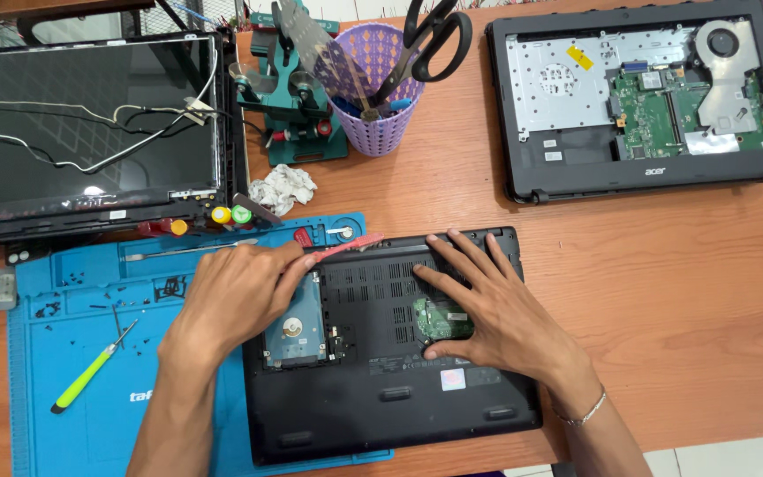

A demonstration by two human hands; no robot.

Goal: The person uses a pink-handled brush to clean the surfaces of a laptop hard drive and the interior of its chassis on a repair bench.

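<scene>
My left hand (240,296) pinches a red pry tool (346,248), its length running along the black laptop base's (390,389) far edge, pointing right; my right hand (487,309) presses open-palmed on the base.

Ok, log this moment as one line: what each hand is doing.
left hand: holds red pry tool at edge of black laptop base | right hand: flat on base | hard drive: exposed | screwdriver: on blue mat

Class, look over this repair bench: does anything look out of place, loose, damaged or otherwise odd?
The black laptop under the left hand and right hand lies upside down with its hard drive and green board exposed. Small screws are scattered loose on the blue mat. Loose wires trail across the detached screen.
</scene>
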